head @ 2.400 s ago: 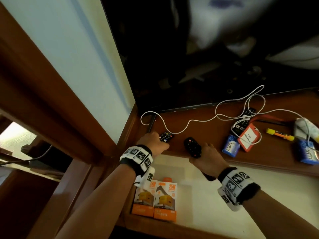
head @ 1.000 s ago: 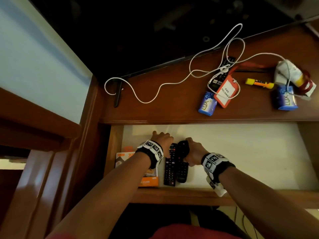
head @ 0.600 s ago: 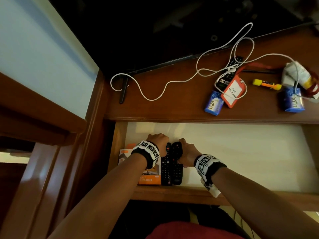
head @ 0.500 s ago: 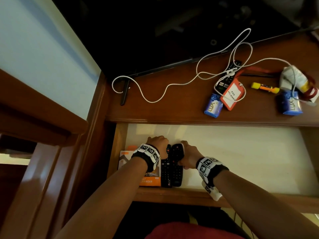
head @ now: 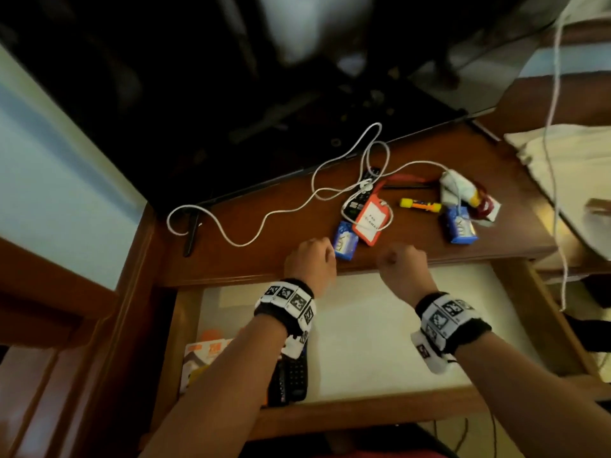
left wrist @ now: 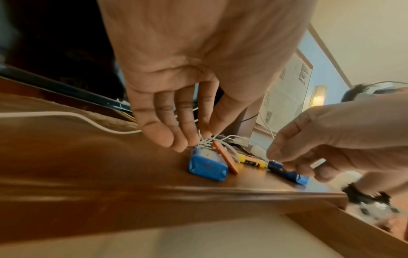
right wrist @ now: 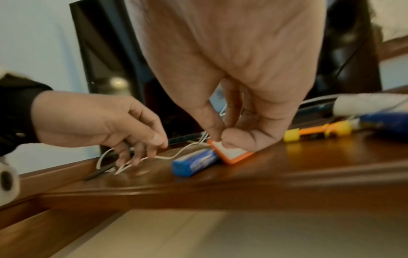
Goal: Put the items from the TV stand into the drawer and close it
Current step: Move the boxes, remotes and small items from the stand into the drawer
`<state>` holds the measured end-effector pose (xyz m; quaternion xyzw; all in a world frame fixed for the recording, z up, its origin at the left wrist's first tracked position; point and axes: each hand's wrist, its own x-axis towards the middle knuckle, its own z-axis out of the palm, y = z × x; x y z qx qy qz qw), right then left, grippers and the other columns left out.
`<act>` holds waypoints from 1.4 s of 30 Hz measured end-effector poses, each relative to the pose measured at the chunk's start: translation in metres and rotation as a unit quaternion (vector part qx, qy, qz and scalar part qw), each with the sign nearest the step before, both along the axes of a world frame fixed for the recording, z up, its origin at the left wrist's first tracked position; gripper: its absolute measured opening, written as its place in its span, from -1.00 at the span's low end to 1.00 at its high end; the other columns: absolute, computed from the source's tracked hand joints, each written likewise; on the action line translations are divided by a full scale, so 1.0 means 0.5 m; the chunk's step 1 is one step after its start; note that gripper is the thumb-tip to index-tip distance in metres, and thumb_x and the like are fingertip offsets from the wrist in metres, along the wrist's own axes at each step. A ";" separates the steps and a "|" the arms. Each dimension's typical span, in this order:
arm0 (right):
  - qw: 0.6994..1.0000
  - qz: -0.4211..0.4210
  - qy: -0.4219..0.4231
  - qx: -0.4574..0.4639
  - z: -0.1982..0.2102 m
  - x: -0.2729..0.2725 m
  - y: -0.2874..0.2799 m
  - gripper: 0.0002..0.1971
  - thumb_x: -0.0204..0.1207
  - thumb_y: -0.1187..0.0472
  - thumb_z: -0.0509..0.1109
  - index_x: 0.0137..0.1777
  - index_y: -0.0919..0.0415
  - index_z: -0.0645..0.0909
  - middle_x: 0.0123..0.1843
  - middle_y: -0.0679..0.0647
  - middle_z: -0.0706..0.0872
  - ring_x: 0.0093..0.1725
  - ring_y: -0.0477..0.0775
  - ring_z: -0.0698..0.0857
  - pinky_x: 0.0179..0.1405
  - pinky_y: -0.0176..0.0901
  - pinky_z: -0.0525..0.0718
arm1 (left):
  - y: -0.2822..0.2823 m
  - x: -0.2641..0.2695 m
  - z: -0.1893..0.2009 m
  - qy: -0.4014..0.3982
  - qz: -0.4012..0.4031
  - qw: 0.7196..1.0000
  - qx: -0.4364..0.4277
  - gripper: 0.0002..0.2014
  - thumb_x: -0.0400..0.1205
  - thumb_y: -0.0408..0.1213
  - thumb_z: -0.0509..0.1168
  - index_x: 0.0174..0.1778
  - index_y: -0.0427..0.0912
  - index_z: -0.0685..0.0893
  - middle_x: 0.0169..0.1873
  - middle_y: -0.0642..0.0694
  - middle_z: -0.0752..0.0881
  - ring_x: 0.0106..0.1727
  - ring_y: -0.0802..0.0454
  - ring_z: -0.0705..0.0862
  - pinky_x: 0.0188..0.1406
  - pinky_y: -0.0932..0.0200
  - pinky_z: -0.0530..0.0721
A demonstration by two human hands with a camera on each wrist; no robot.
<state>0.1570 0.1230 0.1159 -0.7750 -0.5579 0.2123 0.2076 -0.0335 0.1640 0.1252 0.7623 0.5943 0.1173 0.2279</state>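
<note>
left hand [head: 310, 262] hangs loose by a blue pack [head: 346, 243] at the front edge of the stand [head: 264, 259]; right hand [head: 403, 264] curls empty.

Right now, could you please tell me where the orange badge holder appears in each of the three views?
Head: orange badge holder, right of centre on the stand top.
Left wrist: orange badge holder, centre, seen edge-on.
Right wrist: orange badge holder, centre, white face up.
Shared landmark: blue packet close beside it.
</note>
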 end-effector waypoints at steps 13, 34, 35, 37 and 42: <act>0.985 -0.088 -0.110 -0.100 0.021 0.303 0.122 -0.36 0.52 0.04 0.49 0.47 0.28 0.30 0.46 0.38 0.36 0.39 0.53 0.53 0.23 0.31 0.65 | 0.120 0.184 0.019 0.081 0.118 0.979 -0.144 -0.38 0.49 -0.07 0.53 0.42 -0.13 0.45 0.36 -0.25 0.57 0.32 -0.32 0.66 0.21 -0.19 0.72; 0.959 0.137 0.241 -0.059 0.029 0.286 -0.055 -0.49 0.69 0.00 0.08 0.65 -0.15 0.36 0.53 0.07 0.52 0.53 0.14 0.44 0.44 -0.05 0.37 | -0.064 0.186 0.024 -0.172 0.201 0.927 -0.266 -0.91 0.70 -0.10 0.17 -0.04 -0.01 0.51 -0.24 -0.11 0.57 -0.33 -0.06 0.56 -0.45 0.08 0.62; 0.950 0.149 0.258 -0.097 0.012 0.280 -0.064 -0.53 0.74 0.05 0.10 0.64 -0.14 0.38 0.48 0.06 0.55 0.49 0.11 0.47 0.38 -0.14 0.35 | -0.080 0.199 0.006 -0.186 0.195 0.919 -0.289 -0.95 0.68 -0.16 0.22 -0.07 -0.01 0.53 -0.23 -0.11 0.60 -0.33 -0.07 0.60 -0.47 0.05 0.67; 0.939 0.167 0.233 -0.189 -0.034 0.275 -0.076 -0.61 0.77 0.07 0.10 0.56 -0.14 0.41 0.22 0.12 0.61 0.23 0.18 0.57 0.12 -0.13 0.43 | -0.107 0.228 -0.038 -0.173 0.176 0.913 -0.325 -0.91 0.61 -0.25 0.34 -0.01 -0.03 0.59 -0.13 -0.13 0.67 -0.22 -0.11 0.67 -0.32 0.04 0.71; 0.903 0.192 0.148 -0.356 -0.151 0.289 -0.115 -0.69 0.61 0.08 0.31 0.27 0.01 0.30 0.04 0.28 0.59 -0.22 0.25 0.67 -0.39 -0.11 0.56 | -0.156 0.283 -0.156 -0.029 0.074 0.911 -0.404 -0.56 0.45 -0.12 0.56 0.16 -0.09 0.57 0.00 -0.13 0.69 -0.02 -0.18 0.71 -0.21 -0.01 0.69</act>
